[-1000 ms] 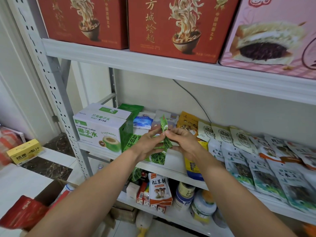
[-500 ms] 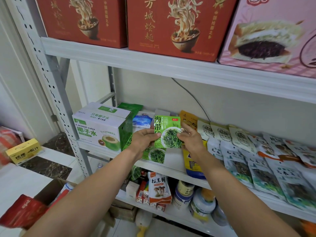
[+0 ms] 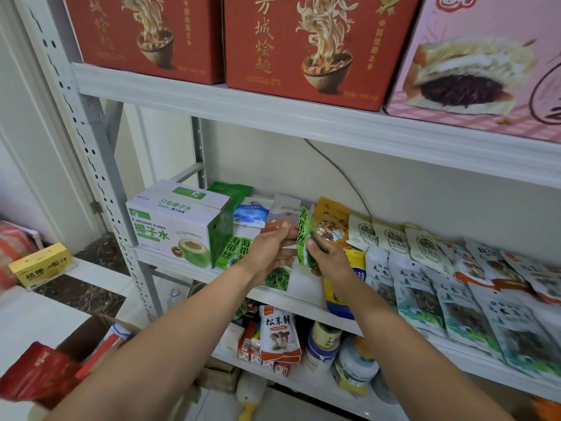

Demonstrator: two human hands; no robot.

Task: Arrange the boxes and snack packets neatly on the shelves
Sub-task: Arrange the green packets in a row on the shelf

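Head camera, looking at a metal rack. Both hands meet over the middle shelf (image 3: 182, 270) and hold one green seaweed packet (image 3: 303, 235), turned edge-on and upright just above the shelf. The left hand (image 3: 270, 250) grips the packet's left face with thumb raised. The right hand (image 3: 328, 258) pinches its lower edge between thumb and curled fingers. More green seaweed packets (image 3: 235, 252) lie just beneath, beside a white and green coconut water box (image 3: 179, 226) at the shelf's left end. Pale mushroom packets (image 3: 419, 293) overlap in rows to the right. Red noodle boxes (image 3: 303, 47) stand on the shelf above.
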